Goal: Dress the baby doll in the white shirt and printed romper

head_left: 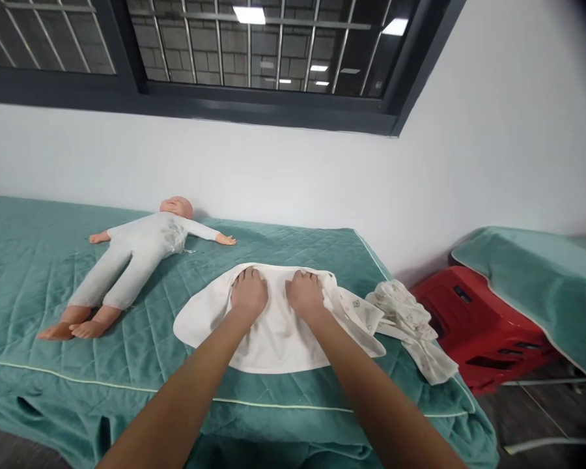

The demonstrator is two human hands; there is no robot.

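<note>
A white cloth (280, 345) with rounded edges lies spread on the green quilted bed cover, some of it folded over at the right. My left hand (250, 291) rests on its upper left part, fingers curled into the fabric. Level with it, my right hand (305, 293) is closed on the cloth's upper right part. The fingertips of both hands are partly hidden. Just right of the cloth, a crumpled white baby garment (405, 316) with a faint print touches or nearly touches it.
A baby doll (144, 241) in white clothes lies on its back at the left of the green bed cover (141, 358). Past the bed's right end stands a red plastic stool (478, 326), beside another green-covered surface (542, 267). A wall with a barred window (273, 107) rises behind.
</note>
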